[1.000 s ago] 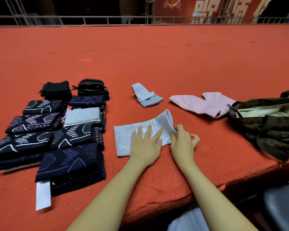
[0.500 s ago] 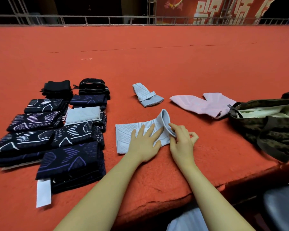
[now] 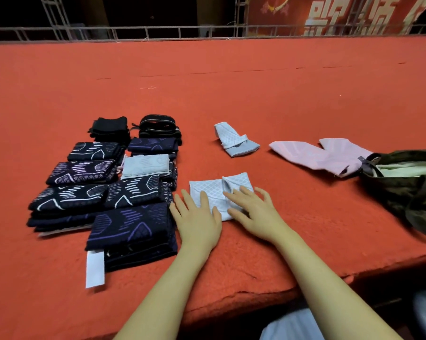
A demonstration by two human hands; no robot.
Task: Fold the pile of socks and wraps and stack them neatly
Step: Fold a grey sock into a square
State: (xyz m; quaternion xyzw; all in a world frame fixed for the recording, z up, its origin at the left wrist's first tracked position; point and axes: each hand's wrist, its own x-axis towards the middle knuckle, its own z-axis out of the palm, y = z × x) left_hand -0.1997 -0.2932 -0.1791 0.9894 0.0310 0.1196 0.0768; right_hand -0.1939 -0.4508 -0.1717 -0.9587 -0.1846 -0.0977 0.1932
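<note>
Both hands lie flat with fingers spread, the left hand (image 3: 198, 218) and right hand (image 3: 252, 208) pressing the pale blue wrap (image 3: 215, 192) onto the red counter (image 3: 256, 94), probably to set its fold. At nine o'clock sits the stack of folded dark socks (image 3: 101, 192), grouped for neatness. Toward one o'clock wait another blue wrap (image 3: 236, 142) and a pink one (image 3: 315, 155); at three o'clock an open bag (image 3: 403, 187) holds pale cloth.

A single head-worn view looks forward and down from the near edge of the red table (image 3: 256, 99), wide-angled; both forearms enter from the bottom, close to the lens; a railing (image 3: 158, 30) and red banner (image 3: 342, 18) close the far side.
</note>
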